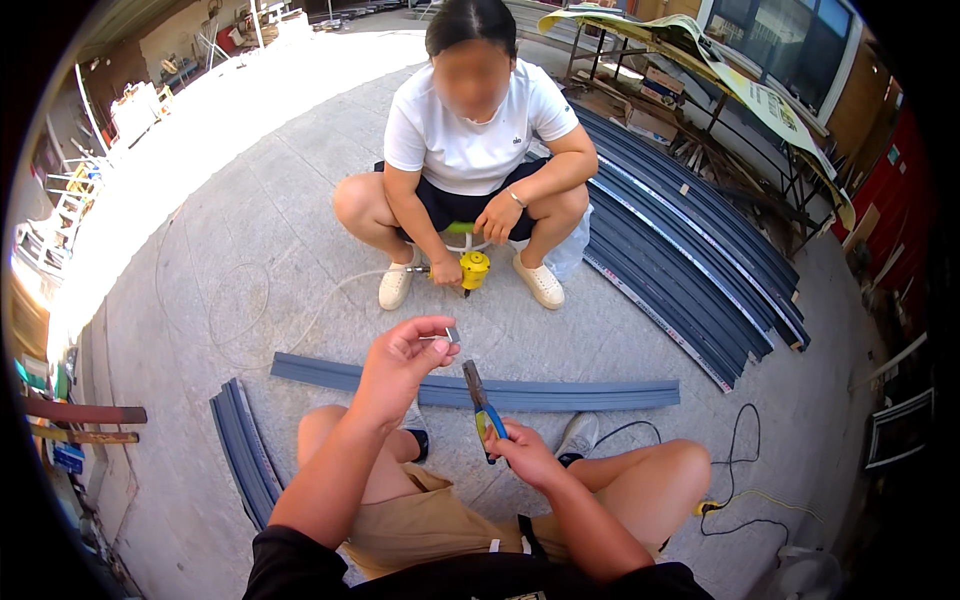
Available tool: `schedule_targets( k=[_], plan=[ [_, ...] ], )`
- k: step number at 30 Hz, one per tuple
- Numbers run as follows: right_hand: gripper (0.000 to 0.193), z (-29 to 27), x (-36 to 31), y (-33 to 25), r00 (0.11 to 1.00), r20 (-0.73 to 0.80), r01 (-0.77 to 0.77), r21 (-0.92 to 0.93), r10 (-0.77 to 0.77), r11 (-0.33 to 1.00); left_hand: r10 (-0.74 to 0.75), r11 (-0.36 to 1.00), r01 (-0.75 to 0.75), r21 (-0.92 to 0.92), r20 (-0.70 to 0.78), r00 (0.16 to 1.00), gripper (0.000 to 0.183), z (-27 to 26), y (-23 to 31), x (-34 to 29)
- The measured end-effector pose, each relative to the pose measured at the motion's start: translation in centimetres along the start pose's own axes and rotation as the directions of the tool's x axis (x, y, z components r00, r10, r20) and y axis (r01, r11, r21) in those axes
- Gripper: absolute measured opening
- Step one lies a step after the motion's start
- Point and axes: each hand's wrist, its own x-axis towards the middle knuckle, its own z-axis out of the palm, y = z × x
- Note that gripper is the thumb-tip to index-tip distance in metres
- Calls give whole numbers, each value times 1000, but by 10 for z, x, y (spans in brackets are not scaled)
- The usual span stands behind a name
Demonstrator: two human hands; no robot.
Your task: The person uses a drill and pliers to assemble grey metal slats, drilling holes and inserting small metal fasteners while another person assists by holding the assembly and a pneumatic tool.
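My left hand (400, 362) is raised with its fingertips pinched on a small grey metal piece (453, 335); its exact kind is too small to make out. My right hand (527, 452) grips a pair of pliers (474, 384) with blue and yellow handles. The pliers' jaws point up, just below the metal piece and apart from it. Under both hands a long grey-blue profile strip (570, 394) lies crosswise on the floor. Facing me, a seated person holds a yellow air tool (474, 268) in one hand, its tip pointing down.
A pale hose (330, 310) runs from the air tool and loops on the concrete at left. More dark profile strips (670, 240) are stacked at right, with shorter ones (240, 440) near my left leg. A black cable (735, 460) and yellow connector (707, 508) lie at right.
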Motion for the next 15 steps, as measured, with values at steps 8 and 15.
schedule_targets(
  k=[8, 15],
  plan=[
    [19, -23, -35, -29, 990, -121, 95, 263, -65, 960, -67, 980, 63, -191, -15, 998, 36, 2, 6, 5],
    [18, -23, -35, -40, 947, -24, 303, 384, -319, 872, -101, 953, 111, -282, 49, 994, 35, 1, -1, 11]
  ],
)
